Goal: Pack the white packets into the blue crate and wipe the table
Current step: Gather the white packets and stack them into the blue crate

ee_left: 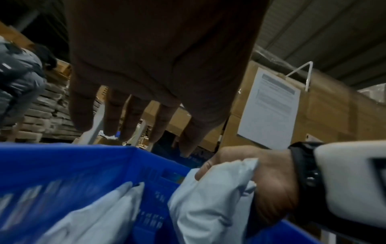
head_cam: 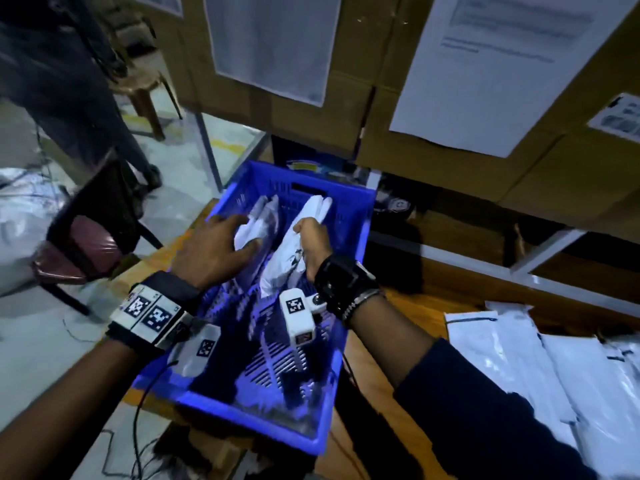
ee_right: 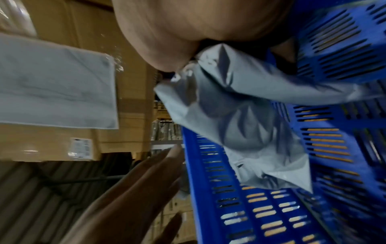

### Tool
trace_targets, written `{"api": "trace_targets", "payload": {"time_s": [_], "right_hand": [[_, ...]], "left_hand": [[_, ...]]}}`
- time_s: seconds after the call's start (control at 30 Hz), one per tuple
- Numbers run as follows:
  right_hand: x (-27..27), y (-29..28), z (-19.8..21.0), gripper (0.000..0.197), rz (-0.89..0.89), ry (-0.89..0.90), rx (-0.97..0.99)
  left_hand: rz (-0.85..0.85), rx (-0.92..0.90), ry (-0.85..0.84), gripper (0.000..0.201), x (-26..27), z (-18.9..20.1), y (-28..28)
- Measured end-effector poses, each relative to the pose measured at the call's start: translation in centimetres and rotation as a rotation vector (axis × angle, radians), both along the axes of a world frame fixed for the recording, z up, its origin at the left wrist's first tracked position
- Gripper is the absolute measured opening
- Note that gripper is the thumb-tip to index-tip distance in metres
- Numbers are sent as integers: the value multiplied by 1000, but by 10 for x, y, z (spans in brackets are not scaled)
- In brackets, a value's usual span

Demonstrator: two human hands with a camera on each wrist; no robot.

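The blue crate (head_cam: 242, 417) stands on the wooden table's left end. Both hands are inside its far half. My right hand (head_cam: 311, 237) grips a crumpled white packet (head_cam: 287, 268) around its middle, and the packet's top leans on the far wall. My left hand (head_cam: 239, 233) is spread with straight fingers over a second white packet (head_cam: 263, 213) in the far left of the crate. In the left wrist view the left hand's fingers (ee_left: 129, 118) hang straight above the crate (ee_left: 62, 165). The right wrist view shows the gripped packet (ee_right: 240, 115) against the slotted crate wall (ee_right: 334, 148).
Several more white packets (head_cam: 536, 368) lie on the table (head_cam: 415, 306) at the right. Large cardboard boxes (head_cam: 519, 174) with paper sheets stand just behind the crate. A dark chair (head_cam: 93, 233) is at the left, and a person's legs (head_cam: 69, 81) are beyond it.
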State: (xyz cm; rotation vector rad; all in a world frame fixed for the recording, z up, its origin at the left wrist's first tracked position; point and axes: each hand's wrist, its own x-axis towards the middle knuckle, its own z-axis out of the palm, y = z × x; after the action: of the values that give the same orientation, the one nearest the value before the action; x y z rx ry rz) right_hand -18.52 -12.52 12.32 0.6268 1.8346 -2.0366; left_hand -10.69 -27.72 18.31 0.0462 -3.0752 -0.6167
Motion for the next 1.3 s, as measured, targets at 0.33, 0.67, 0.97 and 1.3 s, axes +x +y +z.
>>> {"api": "trace_targets", "payload": {"time_s": [0.33, 0.67, 0.97, 1.3], "right_hand": [[-39, -82, -57, 78, -30, -14, 455], [-49, -149, -102, 98, -177, 30, 583], [-67, -162, -114, 88, -127, 13, 594], [-90, -143, -120, 89, 24, -32, 315]], "left_hand": [[37, -84, -174, 68, -12, -39, -57], [26, 22, -208, 61, -28, -22, -60], [-3, -36, -285, 90, -30, -15, -55], [21, -86, -306, 103, -35, -27, -59]]}}
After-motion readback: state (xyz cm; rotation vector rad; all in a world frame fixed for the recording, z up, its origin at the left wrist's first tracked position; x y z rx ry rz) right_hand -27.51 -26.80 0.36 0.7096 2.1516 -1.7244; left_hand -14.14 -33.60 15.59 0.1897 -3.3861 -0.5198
